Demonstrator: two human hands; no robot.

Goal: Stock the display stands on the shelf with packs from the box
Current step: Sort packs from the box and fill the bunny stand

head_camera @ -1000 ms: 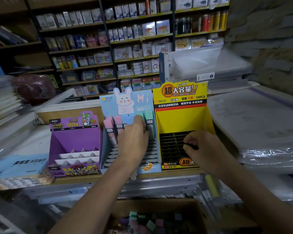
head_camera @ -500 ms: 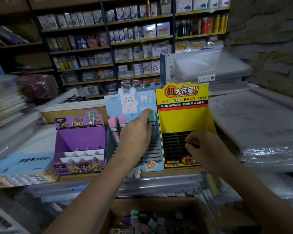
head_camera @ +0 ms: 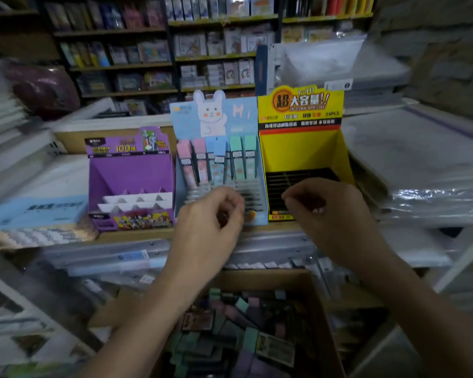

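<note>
Single head view: wide-angle, forward-down, close above shelf (head_camera: 137, 234) and box (head_camera: 271, 276).

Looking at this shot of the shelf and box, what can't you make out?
Head view only:
- Whether the left hand or right hand holds anything: curled fingers and blur hide it.
- Front slots of the blue stand: behind the left hand.
- Near end of the box: cut off by the bottom edge.
- Small print on the yellow stand: blurred.

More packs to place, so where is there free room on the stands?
Free: yellow stand grid, purple stand tiers, blue stand rows in front of its six packs. Crowded: that back row, and the box.
</note>
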